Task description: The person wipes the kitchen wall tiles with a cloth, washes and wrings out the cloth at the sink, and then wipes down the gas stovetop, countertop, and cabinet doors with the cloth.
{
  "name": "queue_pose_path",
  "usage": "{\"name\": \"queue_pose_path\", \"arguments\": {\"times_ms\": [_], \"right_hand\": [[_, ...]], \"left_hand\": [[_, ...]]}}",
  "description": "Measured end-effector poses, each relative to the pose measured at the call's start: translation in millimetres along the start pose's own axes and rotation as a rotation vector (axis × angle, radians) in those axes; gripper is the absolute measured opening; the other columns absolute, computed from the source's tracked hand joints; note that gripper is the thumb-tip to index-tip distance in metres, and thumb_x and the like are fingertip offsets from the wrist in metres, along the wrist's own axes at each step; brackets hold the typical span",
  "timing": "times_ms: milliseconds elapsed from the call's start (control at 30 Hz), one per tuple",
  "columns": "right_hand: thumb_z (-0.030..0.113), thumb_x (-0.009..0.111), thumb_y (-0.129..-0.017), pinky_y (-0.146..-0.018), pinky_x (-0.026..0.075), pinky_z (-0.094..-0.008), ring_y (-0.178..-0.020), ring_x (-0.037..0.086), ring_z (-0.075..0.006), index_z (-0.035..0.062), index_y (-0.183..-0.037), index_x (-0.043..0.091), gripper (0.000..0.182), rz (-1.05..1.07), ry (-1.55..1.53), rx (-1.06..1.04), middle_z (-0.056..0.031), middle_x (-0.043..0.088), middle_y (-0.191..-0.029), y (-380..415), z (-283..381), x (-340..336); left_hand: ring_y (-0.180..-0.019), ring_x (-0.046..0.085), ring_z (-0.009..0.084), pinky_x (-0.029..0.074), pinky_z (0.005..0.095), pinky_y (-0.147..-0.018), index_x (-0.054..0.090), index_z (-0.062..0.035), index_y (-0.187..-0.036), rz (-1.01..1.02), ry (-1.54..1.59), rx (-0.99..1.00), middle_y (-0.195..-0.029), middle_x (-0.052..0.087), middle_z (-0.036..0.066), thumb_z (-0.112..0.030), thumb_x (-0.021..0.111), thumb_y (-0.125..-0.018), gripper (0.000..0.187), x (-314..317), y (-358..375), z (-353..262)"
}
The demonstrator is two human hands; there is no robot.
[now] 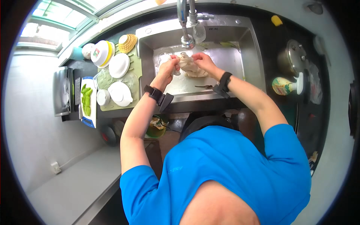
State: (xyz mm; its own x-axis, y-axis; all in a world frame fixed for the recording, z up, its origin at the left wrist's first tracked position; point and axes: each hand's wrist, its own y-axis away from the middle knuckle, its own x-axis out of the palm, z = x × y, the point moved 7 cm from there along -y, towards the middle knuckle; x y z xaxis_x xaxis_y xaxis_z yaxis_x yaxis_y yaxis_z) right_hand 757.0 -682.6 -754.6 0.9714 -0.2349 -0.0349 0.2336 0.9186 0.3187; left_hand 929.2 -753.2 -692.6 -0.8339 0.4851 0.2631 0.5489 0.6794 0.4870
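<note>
Over the sink (pixel 254 75), a crumpled, pale beige cloth (pixel 193 70) hangs between my two hands. My left hand (pixel 168 67) pinches its upper left part, with something clear and shiny beside the fingers. At the upper right of the cloth, my right hand (pixel 204 62) grips with bent fingers. Above them hangs the faucet (pixel 187 40). A small dark utensil (pixel 203 87) lies on the sink floor below the cloth, near my right wrist. Green scraps (pixel 228 44) lie toward the back of the basin.
Left of the sink, a green mat (pixel 137 71) bears white bowls (pixel 120 93), lids and a yellow basket (pixel 127 43). Green peppers (pixel 86 99) lie on a blue-edged cutting board (pixel 89 123). To the right stand a lidded pot (pixel 294 56), a spray bottle (pixel 284 86) and a yellow sponge (pixel 276 20).
</note>
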Motion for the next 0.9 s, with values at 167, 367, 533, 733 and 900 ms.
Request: {"name": "queue_pose_path", "arguments": {"times_ms": [167, 367, 533, 733, 900], "right_hand": [[0.016, 0.054, -0.093, -0.078, 0.049, -0.027, -0.102, 0.056, -0.011, 0.0046, -0.125, 0.059, 0.034, 0.151, -0.147, 0.218, -0.0062, 0.061, -0.114, -19, -25, 13], [0.022, 0.049, -0.096, -0.077, 0.046, -0.0269, -0.103, 0.058, -0.0103, 0.0095, -0.126, 0.061, 0.034, 0.6, -0.216, 0.421, -0.001, 0.063, -0.11, -3, -21, 50], [0.021, 0.049, -0.098, -0.077, 0.046, -0.0268, -0.096, 0.059, -0.0096, 0.0173, -0.137, 0.057, 0.041, 0.638, 0.164, 0.168, 0.0008, 0.064, -0.11, 23, 21, 53], [0.023, 0.054, -0.098, -0.075, 0.049, -0.0269, -0.095, 0.061, -0.0109, 0.0108, -0.115, 0.062, 0.022, 0.356, 0.215, 0.05, -0.0035, 0.066, -0.106, -3, 21, 4], [0.031, 0.058, -0.1, -0.084, 0.048, -0.0266, -0.097, 0.066, -0.0153, 0.0134, -0.116, 0.053, 0.024, 0.145, -0.029, 0.097, -0.0043, 0.063, -0.11, 6, 59, -16]], "left_hand": [[-0.068, 0.053, 0.0112, 0.045, 0.0268, -0.063, 0.062, -0.003, -0.106, 0.074, -0.256, 0.115, -0.08, 0.059, 0.002, -0.011, 0.059, -0.091, 0.018, 26, 35, -60], [-0.067, 0.05, 0.0063, 0.043, 0.0223, -0.061, 0.06, -0.0027, -0.103, 0.11, -0.298, 0.191, -0.079, 0.055, -0.002, -0.01, 0.061, -0.09, 0.015, 29, 46, -93], [-0.068, 0.049, 0.0058, 0.042, 0.0222, -0.062, 0.061, -0.002, -0.103, 0.1, -0.311, 0.223, -0.08, 0.056, -0.002, -0.01, 0.06, -0.091, 0.014, 29, 56, -110], [-0.067, 0.048, 0.0054, 0.042, 0.0213, -0.061, 0.061, -0.0015, -0.103, 0.077, -0.309, 0.236, -0.08, 0.056, -0.002, -0.01, 0.06, -0.09, 0.015, 11, 54, -114], [-0.063, 0.048, 0.004, 0.041, 0.0203, -0.057, 0.063, -0.0032, -0.102, 0.036, -0.346, 0.112, -0.078, 0.055, -0.004, -0.014, 0.066, -0.088, 0.018, -6, 44, -89]]}}
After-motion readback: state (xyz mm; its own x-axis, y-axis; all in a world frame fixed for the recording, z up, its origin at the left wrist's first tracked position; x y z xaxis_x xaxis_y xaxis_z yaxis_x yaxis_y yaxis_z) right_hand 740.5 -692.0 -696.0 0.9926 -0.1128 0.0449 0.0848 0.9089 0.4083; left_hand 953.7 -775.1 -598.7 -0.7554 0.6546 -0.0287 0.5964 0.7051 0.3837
